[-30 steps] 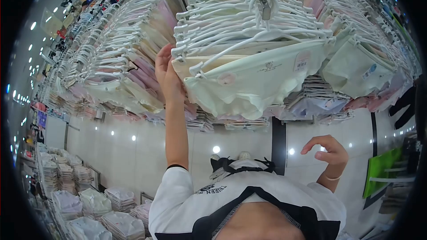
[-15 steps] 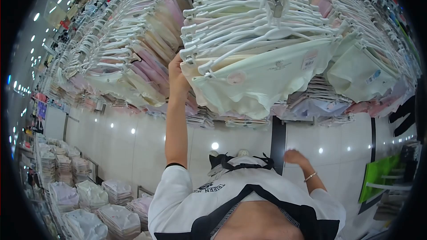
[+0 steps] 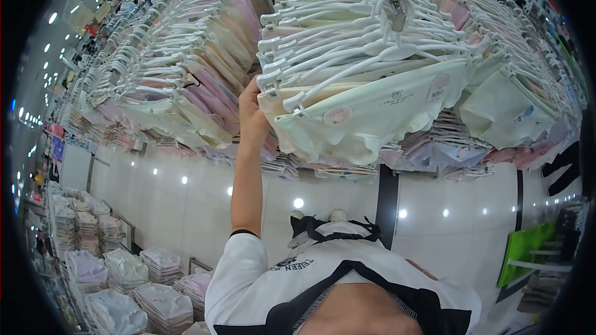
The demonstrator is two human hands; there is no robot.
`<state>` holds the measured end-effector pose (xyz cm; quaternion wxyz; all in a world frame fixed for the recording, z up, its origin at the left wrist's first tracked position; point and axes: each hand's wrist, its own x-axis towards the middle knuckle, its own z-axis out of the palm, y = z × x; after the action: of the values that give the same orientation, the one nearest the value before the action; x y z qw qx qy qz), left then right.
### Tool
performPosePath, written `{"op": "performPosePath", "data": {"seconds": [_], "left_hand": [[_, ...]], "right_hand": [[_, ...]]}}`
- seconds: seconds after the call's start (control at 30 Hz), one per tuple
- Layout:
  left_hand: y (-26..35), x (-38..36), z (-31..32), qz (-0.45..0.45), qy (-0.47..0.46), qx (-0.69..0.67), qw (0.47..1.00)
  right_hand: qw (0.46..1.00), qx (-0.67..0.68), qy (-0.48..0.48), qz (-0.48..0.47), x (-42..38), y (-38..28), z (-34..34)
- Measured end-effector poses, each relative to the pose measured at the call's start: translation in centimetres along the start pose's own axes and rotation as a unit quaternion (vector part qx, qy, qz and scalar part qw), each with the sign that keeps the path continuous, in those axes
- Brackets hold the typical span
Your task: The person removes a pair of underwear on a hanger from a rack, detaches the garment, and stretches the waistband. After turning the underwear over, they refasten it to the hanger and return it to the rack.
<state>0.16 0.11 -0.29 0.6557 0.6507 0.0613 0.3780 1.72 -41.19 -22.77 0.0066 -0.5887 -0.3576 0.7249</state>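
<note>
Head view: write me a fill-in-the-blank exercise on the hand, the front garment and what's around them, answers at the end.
The hand at the edge of the hanging garments is the person's ______ one. The clip hanger holding the frontmost pale briefs is ______ in colour. The round sticker on those briefs is pale ______. The panel at the lower right of the view is bright ______.

Missing words: left; white; pink; green.

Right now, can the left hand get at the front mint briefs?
Probably yes. The left hand is right beside the left edge of the mint briefs, which hang foremost with nothing in front of them. Its fingertips are partly hidden, so I can't tell what they touch.
</note>
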Motion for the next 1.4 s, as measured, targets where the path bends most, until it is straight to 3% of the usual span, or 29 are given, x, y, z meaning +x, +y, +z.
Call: {"op": "performPosePath", "data": {"seconds": [0.13,0.23,0.27,0.37,0.5,0.6,0.8,0.9,1.0,1.1,1.2,1.3,1.4], "left_hand": [[0.0,0.0,0.5,0.049,0.030,-0.019,0.998],[0.4,0.2,0.4,0.042,0.036,-0.002,0.998],[0.5,0.2,0.3,0.053,0.033,0.017,0.998],[1.4,0.7,1.0,0.115,0.063,0.068,0.989],[2.0,1.4,0.9,0.153,0.083,0.105,0.979],[2.9,2.1,0.4,0.192,0.106,0.282,0.934],[2.0,4.1,-1.4,0.336,0.055,0.297,0.892],[1.8,3.4,-1.0,0.208,0.052,0.213,0.953],[2.8,3.4,0.5,0.164,0.041,0.130,0.977],[3.2,3.7,1.0,0.131,-0.006,0.142,0.981],[3.8,4.7,-0.1,0.120,-0.054,0.294,0.947],[5.9,5.7,0.7,0.220,-0.038,0.412,0.883],[7.4,7.3,0.6,0.247,-0.060,0.436,0.863]], "right_hand": [[0.997,-0.012,0.035,0.064,-1.3,-1.4,-1.9],[0.978,0.001,0.119,0.171,-3.2,-3.4,-4.8],[0.972,-0.006,0.169,0.164,-4.1,-4.0,-5.8],[0.940,-0.052,0.332,0.063,-6.7,-5.1,-8.2],[0.916,-0.006,0.393,-0.079,-9.2,-7.8,-8.9],[0.892,0.024,0.431,-0.137,-9.4,-8.8,-8.4],[0.817,0.076,0.529,-0.216,-9.5,-10.6,-8.2],[0.789,0.070,0.544,-0.275,-9.4,-10.8,-8.2],[0.791,0.062,0.541,-0.278,-9.5,-10.9,-8.3],[0.792,0.058,0.548,-0.265,-9.0,-10.9,-8.4],[0.764,0.102,0.570,-0.285,-8.6,-11.4,-8.2],[0.754,0.104,0.575,-0.301,-8.2,-11.2,-8.0],[0.738,0.152,0.575,-0.319,-7.9,-11.1,-7.7]]}}
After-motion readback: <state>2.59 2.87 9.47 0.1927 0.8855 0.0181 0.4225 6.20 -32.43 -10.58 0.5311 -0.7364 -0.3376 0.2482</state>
